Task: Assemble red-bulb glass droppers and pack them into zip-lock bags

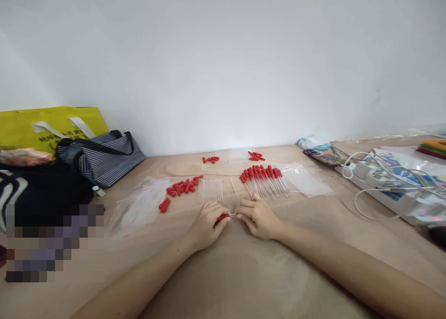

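Observation:
Near the front middle of the table, my left hand (206,225) is closed around a red rubber bulb (221,218). My right hand (259,218) pinches a thin clear glass tube (233,215) whose end meets the bulb; how far it sits inside is hidden by the fingers. Beyond my left hand lie loose red bulbs (181,187) and a row of clear tubes (210,190). One single tube (233,189) lies between that row and a fanned group of droppers (266,177), which have red bulbs on clear stems.
Clear plastic bags lie at left (146,205) and right (308,179). More red bulbs (210,159) are near the wall. A striped bag (108,156) and yellow bag (21,126) stand left. A power strip (397,205) with white cables is at right.

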`<action>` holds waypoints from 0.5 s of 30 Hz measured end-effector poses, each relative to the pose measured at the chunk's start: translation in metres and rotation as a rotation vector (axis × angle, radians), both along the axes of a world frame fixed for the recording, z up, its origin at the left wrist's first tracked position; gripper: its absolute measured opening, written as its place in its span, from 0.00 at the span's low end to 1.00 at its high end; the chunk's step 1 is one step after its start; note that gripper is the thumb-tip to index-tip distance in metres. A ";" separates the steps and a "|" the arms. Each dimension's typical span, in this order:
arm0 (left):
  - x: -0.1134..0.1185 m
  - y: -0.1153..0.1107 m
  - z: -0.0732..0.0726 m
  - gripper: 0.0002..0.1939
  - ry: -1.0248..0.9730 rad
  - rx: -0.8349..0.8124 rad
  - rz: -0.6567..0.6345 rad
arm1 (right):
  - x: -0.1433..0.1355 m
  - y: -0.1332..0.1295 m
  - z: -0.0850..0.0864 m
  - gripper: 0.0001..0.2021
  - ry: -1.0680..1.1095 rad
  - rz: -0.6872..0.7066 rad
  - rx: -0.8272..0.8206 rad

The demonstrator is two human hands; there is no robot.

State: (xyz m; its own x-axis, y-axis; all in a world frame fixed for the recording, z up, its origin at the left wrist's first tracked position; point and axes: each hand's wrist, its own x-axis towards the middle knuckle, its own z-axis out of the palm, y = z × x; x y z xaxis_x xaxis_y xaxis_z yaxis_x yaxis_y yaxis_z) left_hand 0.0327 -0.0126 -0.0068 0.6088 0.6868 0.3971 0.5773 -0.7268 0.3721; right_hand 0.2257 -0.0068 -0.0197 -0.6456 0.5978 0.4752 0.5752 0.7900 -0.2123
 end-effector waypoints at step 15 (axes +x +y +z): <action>-0.011 0.006 0.004 0.09 -0.025 -0.042 0.042 | 0.008 -0.002 0.017 0.11 -0.136 -0.006 0.039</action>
State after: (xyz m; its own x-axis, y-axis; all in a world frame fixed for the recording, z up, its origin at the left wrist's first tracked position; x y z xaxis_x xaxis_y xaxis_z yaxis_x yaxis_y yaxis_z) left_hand 0.0219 -0.0070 -0.0028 0.5691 0.7283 0.3819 0.5974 -0.6853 0.4166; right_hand 0.2338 -0.0091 -0.0023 -0.7022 0.5846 0.4065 0.6013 0.7926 -0.1012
